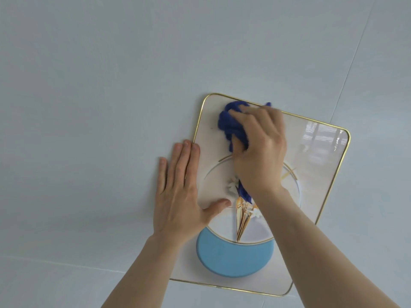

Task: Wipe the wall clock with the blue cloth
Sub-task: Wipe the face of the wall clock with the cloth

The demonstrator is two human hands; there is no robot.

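Note:
The wall clock (320, 174) is a pale rounded square with a thin gold rim, a gold ring on its face and a light blue disc low down. It hangs tilted on the wall. My right hand (260, 150) presses a bunched blue cloth (231, 123) against the clock's upper left part, near the top rim. My left hand (178, 196) lies flat, fingers apart, across the clock's left rim, partly on the wall and with the thumb on the face. My right forearm hides part of the clock's centre.
The pale grey wall (100, 85) surrounds the clock, with faint panel seams running down at the right (347, 90) and across the lower left. A window reflection shows in the clock's upper right corner (322, 136).

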